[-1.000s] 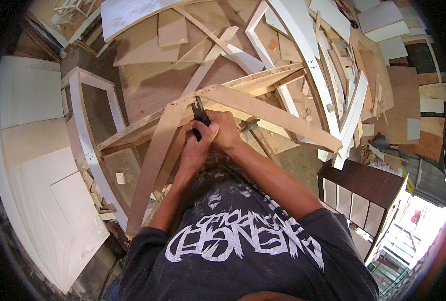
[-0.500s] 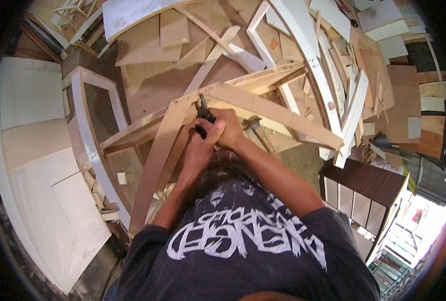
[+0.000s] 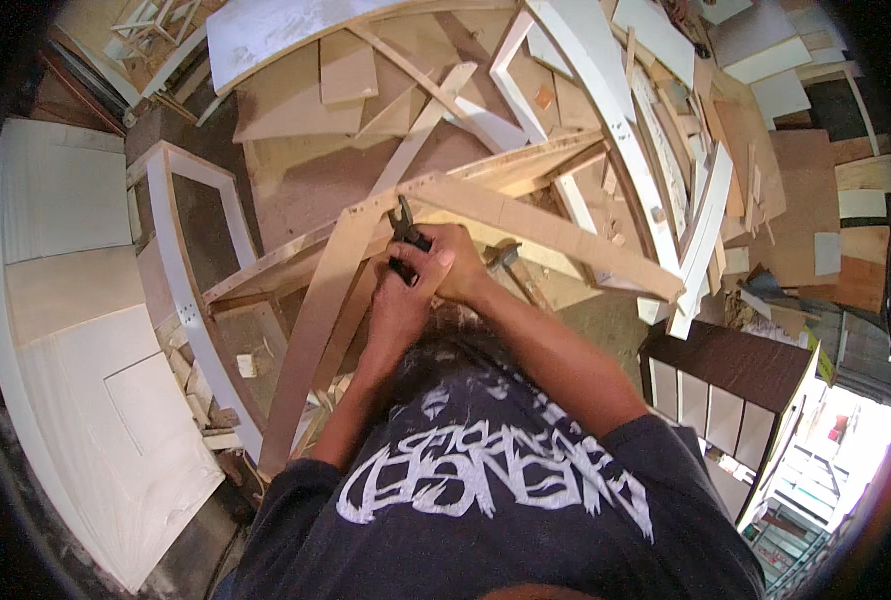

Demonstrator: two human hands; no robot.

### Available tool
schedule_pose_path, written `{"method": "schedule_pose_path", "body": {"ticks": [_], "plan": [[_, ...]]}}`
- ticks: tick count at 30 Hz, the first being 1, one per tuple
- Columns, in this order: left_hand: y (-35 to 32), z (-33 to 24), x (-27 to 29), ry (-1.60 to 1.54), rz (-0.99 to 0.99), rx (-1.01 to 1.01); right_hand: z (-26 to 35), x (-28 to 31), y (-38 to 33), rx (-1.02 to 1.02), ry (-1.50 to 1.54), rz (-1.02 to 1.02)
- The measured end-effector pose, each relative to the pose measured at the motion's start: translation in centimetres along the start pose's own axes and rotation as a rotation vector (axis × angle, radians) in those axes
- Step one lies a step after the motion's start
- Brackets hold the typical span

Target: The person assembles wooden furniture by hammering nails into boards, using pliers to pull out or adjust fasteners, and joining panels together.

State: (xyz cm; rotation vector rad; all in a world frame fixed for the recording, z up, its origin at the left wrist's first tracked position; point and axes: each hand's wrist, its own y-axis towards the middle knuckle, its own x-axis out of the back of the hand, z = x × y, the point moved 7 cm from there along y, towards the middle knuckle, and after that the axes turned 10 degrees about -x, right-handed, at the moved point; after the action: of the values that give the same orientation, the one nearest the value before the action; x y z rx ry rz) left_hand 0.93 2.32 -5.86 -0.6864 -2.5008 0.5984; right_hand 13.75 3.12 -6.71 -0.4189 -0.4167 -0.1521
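A pair of pliers (image 3: pixel 403 221) with dark handles is held in front of my chest, its jaws pointing away from me and slightly apart. My left hand (image 3: pixel 405 285) is closed round one handle, and my right hand (image 3: pixel 455 262) wraps the other side, close against the left. Just beyond the jaws is the corner of an angled wooden frame (image 3: pixel 555 232), where its boards meet. Whether the jaws touch the wood I cannot tell. To the right of my right hand, a hammer (image 3: pixel 506 256) lies with its head toward the frame.
A curved white-edged frame (image 3: pixel 180 270) stands at the left, beside pale panels (image 3: pixel 75 290). Beyond lie plywood sheets (image 3: pixel 305 170) and loose wooden strips (image 3: pixel 425 125). Long white curved boards (image 3: pixel 630 140) lean at the right, above a dark-topped cabinet (image 3: pixel 730 360).
Both hands and the pliers have drawn back slightly toward me, away from the frame's corner. The jaws now show more plainly. The hammer and the frame stay in place.
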Motion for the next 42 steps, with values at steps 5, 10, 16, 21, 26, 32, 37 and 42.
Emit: {"method": "schedule_pose_path", "body": {"ticks": [5,10,16,21,26,32,37,42], "plan": [[0.5,1.8,-0.4,0.030,0.015,-0.040,-1.0,-1.0,-0.3,-0.057,0.031,0.038],[-0.7,0.7,0.3,0.056,-0.003,0.010,-1.1,-1.5,-0.2,-0.066,0.087,0.088],[0.2,1.5,-0.2,0.066,0.026,-0.014,-2.3,-1.9,0.5,-0.065,0.186,0.127],[-0.1,0.6,-0.4,-0.065,-0.015,-0.214,-2.5,-2.4,0.3,-0.057,0.212,0.149],[0.4,2.3,-0.3,0.132,0.048,0.017,-3.9,-2.9,1.2,-0.016,0.250,0.058],[-3.6,-5.7,0.8,0.314,-0.203,-0.323,-3.0,-1.6,2.2,-0.166,0.804,0.314],[-4.2,1.0,1.9,0.219,-0.087,-0.166,-4.2,-1.6,-1.4,-0.096,0.473,0.221],[-2.4,8.2,-2.3,-0.391,0.080,-0.210,-5.6,-2.3,-4.9,-0.312,0.708,0.240]]}}
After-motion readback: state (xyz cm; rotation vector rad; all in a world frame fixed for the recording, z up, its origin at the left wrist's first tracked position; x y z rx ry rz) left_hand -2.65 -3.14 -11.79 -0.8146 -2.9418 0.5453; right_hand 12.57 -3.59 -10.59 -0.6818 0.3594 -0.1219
